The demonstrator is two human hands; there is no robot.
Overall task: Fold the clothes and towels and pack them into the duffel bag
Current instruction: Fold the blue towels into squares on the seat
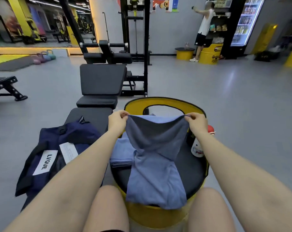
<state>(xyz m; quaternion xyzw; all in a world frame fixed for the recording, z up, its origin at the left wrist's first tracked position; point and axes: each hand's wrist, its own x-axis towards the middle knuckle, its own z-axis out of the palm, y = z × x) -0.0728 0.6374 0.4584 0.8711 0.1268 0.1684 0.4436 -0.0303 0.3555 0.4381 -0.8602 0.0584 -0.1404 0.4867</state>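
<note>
A person's left hand (117, 120) and right hand (197, 122) each pinch a top corner of a blue towel (156, 158), held up over a yellow drum's black surface (190, 169); a folded towel (121, 153) lies beneath; the navy duffel bag (58, 153) rests at left.

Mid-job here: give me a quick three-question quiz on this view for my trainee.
1. True or false: both hands pinch the blue towel by its top corners.
2. Where does the folded towel lie? A) inside the duffel bag B) on the drum seat C) on the floor
3. What stands by the right hand?

Key: 1 true, left hand included. 2 B, on the drum seat; the duffel bag lies left. 3 A bottle.
</note>
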